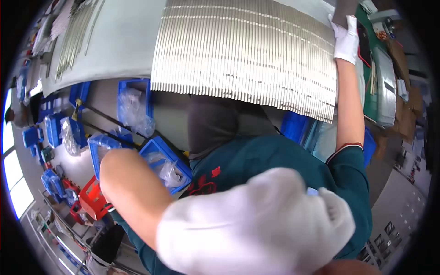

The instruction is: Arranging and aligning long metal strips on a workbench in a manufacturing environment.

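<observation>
Closest to the camera and blurred, my white-gloved left grip (256,224) is raised; I cannot tell how far it is open, nor whether it holds the pale-blue patch (312,191) showing at its fingers. My right grip (346,41), also gloved, appears closed about a grey piece (344,13) at far right, beside a red-edged phone (364,46). To its left, metal strips (243,55) lie side by side along the near edge of the table (119,46). By my judgement the row is largely set out; loose strips (75,39), far left, lie outside it.
</observation>
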### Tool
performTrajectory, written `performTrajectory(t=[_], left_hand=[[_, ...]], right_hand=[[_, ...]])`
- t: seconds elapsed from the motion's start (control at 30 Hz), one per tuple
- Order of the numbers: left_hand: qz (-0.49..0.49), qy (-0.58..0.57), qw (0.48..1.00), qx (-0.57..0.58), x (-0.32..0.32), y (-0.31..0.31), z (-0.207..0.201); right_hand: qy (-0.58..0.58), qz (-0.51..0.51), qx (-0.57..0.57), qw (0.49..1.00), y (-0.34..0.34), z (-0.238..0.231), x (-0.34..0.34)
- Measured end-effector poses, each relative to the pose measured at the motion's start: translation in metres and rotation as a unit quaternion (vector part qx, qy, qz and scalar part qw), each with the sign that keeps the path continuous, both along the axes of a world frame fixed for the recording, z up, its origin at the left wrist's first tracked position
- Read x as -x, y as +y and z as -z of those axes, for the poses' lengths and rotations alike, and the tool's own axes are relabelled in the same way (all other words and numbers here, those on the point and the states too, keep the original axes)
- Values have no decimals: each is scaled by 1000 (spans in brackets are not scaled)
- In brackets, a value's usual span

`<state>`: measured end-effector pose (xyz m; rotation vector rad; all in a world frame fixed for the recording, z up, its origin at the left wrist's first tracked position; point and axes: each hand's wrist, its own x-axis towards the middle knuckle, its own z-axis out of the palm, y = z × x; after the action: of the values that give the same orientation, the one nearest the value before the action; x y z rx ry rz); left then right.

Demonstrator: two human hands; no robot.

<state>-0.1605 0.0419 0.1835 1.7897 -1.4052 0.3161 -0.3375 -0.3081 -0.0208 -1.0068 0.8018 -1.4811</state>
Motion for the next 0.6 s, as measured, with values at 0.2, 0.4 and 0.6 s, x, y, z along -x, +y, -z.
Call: performTrajectory(t=[0.2, 0.4, 0.6], left_hand=[[136, -97, 969, -183, -16, 5, -9], [353, -199, 868, -288, -51, 3, -8], [282, -167, 922, -206, -105, -67, 124]], right_hand=[[20, 19, -22, 999, 0, -3, 12], [25, -5, -9, 1000, -22, 15, 49], [47, 5, -30, 998, -3, 11, 18]])
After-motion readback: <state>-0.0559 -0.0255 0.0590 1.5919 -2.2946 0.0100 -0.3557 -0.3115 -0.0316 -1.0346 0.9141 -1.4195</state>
